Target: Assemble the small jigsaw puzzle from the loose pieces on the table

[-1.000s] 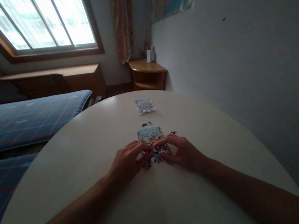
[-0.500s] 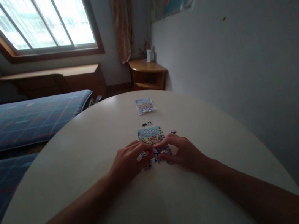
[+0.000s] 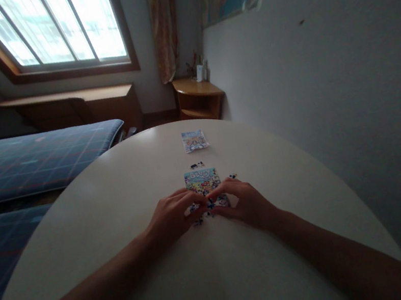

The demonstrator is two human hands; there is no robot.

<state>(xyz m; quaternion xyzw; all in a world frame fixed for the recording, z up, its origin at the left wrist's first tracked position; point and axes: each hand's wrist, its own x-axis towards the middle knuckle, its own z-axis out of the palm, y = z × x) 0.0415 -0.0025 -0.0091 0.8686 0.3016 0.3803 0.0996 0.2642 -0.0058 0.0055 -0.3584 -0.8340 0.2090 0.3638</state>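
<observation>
A small colourful jigsaw puzzle (image 3: 202, 181) lies on the round white table (image 3: 115, 196). My left hand (image 3: 171, 217) and my right hand (image 3: 243, 202) rest on its near edge, fingertips meeting over the pieces. Both hands pinch or press puzzle pieces there; the exact piece under each finger is hidden. Loose pieces (image 3: 196, 165) lie just beyond the puzzle, and one more loose piece (image 3: 232, 176) sits at its right. A printed picture card (image 3: 194, 141) lies farther back on the table.
A white wall (image 3: 330, 96) runs close along the table's right side. A bed with a blue plaid cover (image 3: 24, 160) stands to the left. A wooden corner shelf (image 3: 197, 99) and a window (image 3: 59, 30) are at the back.
My fingertips have drawn slightly closer together over the puzzle's near edge. Otherwise the hands and puzzle stay in place.
</observation>
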